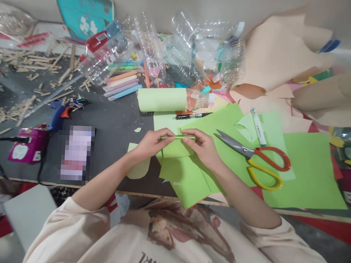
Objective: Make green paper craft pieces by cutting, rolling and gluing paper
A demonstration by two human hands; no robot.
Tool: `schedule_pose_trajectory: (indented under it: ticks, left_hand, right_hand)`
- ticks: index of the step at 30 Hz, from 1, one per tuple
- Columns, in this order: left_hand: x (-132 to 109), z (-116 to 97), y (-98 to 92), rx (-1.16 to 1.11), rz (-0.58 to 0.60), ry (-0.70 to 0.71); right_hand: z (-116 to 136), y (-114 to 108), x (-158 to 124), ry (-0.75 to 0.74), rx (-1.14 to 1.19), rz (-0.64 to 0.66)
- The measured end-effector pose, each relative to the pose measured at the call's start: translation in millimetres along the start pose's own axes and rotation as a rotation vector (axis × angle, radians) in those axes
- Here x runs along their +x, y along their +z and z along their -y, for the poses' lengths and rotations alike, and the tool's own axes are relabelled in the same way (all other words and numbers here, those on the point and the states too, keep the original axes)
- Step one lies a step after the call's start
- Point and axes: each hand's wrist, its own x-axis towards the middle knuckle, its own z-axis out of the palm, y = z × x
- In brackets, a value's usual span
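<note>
My left hand (153, 143) and my right hand (200, 145) meet over the middle of the dark table (114, 121). Both pinch the ends of a small piece of light green paper (178, 137), folded or rolled into a thin strip between the fingertips. Under the hands lie several sheets of green paper (191, 178) hanging over the table's front edge. Scissors with red and yellow handles (255, 160) lie just right of my right hand, blades pointing at it. A plastic bottle wrapped in green paper (165, 100) lies on its side beyond the hands, with a black pen (190, 116) in front of it.
Clear plastic bottles (196, 51) pile up at the back. Pastel markers (122, 84), wooden sticks (24, 63) and a blue glue gun (61, 111) lie at the left, beside a pink box (26, 144). Beige paper sheets (283, 51) and a white glue stick (258, 126) are at right.
</note>
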Motion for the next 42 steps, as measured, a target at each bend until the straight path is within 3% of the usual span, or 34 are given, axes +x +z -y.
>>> schedule_pose_trajectory:
  ticks: [16, 33, 42]
  left_hand:
    - [-6, -1, 12.4, -0.075, -0.021, -0.022]
    - [-3, -2, 8.4, -0.029, -0.056, 0.057]
    - [-3, 3, 7.5, -0.034, -0.024, 0.124]
  right_hand:
    - [3, 4, -3, 0.027, -0.03, 0.049]
    - [3, 4, -3, 0.066, 0.028, 0.055]
    - [-1, 3, -2, -0.035, 0.022, 0.048]
